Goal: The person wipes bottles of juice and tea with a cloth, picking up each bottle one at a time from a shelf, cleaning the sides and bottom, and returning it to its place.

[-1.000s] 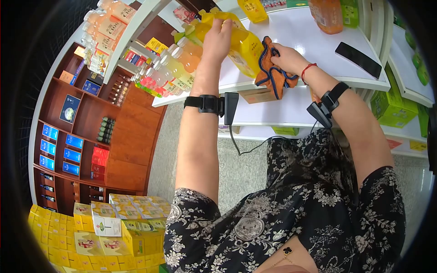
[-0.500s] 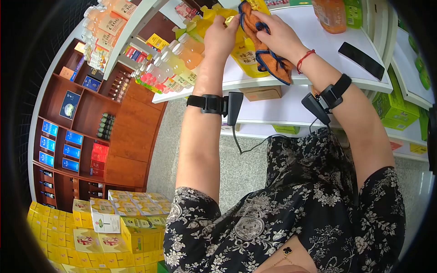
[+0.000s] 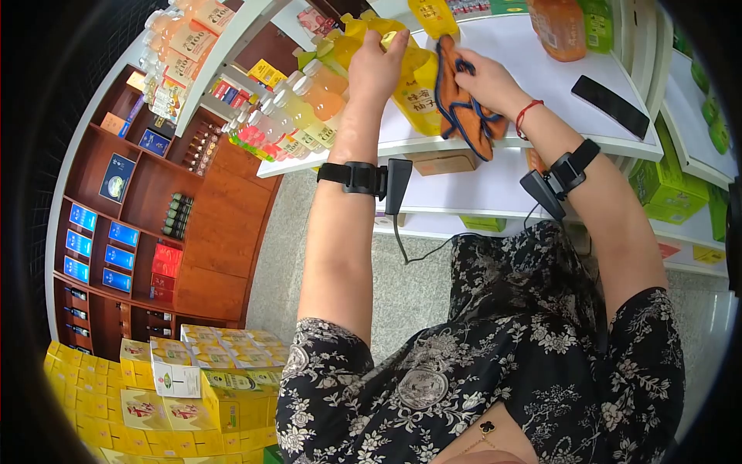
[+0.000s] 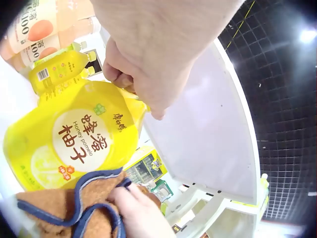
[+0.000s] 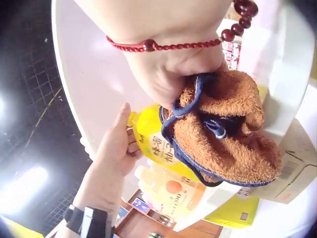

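My left hand (image 3: 375, 71) grips a large yellow honey pomelo drink bottle (image 3: 420, 99) at its neck, over the shelf top. In the left wrist view the bottle's label (image 4: 79, 139) faces the camera and the fingers curl around the cap end. A bunched orange-brown cloth (image 3: 462, 116) with navy edging is in my right hand (image 3: 493, 83). It lies along the bottle's right side and its lower end hangs over the shelf's front edge. From the right wrist, the cloth (image 5: 228, 144) overlaps much of the bottle, hiding its lower part.
Juice bottles (image 3: 317, 97) stand in rows to the left. Another yellow bottle (image 3: 433, 17) and a large orange one (image 3: 558, 29) are at the back. A black phone (image 3: 610, 105) lies at the right of the white shelf (image 3: 533, 69). A carton (image 3: 440, 161) sits below.
The cloth went up to the bottle's upper part half a second ago, then came back down its right side. My left hand has kept its hold at the neck, shifting slightly.
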`<act>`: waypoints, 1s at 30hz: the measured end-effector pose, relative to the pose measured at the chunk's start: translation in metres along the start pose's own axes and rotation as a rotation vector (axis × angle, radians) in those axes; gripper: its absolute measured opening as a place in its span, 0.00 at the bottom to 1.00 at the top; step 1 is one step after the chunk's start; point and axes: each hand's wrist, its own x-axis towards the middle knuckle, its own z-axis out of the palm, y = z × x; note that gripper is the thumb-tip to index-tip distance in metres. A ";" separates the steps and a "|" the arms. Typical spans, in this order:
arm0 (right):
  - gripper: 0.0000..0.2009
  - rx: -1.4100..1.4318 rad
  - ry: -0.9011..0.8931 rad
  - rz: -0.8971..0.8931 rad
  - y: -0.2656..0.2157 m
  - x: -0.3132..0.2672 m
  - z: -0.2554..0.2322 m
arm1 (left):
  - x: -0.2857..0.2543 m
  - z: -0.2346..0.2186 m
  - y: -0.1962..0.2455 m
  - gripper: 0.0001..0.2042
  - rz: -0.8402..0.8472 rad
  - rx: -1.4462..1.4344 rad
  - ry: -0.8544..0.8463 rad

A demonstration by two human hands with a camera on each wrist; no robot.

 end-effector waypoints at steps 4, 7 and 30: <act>0.25 0.006 0.263 -0.262 -0.038 0.003 -0.004 | 0.002 0.000 -0.003 0.26 0.009 0.015 -0.027; 0.25 -0.058 0.272 -0.347 -0.037 0.003 0.003 | 0.001 0.001 -0.006 0.25 0.055 0.053 0.003; 0.26 -0.001 0.162 -0.229 -0.046 0.007 -0.012 | 0.009 0.001 -0.012 0.24 0.048 -0.142 -0.012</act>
